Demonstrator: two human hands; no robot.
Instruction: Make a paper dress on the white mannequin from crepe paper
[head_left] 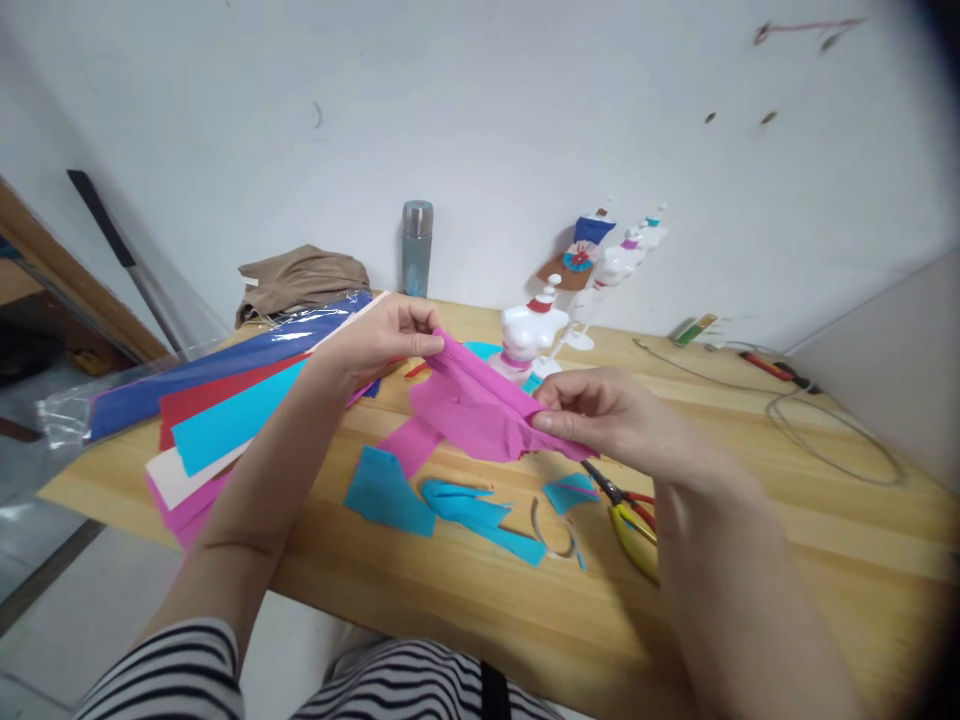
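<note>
A piece of magenta crepe paper (pixel 472 410) is stretched above the wooden table (pixel 750 560) between both hands. My left hand (pixel 379 340) pinches its far left corner with thumb and fingers closed. My right hand (pixel 600 410) pinches its right edge, fingers pressed together. A loose flap of the paper hangs down toward the table. Below it lie several cut turquoise paper scraps (pixel 450 500).
A stack of coloured crepe sheets (pixel 225 410) lies at the left. Yellow-handled pliers (pixel 630 520) sit under my right wrist. Small white mannequin busts (pixel 532 335), a grey bottle (pixel 417 245), a tan cloth (pixel 300 280) and a wire loop (pixel 832 430) stand further back.
</note>
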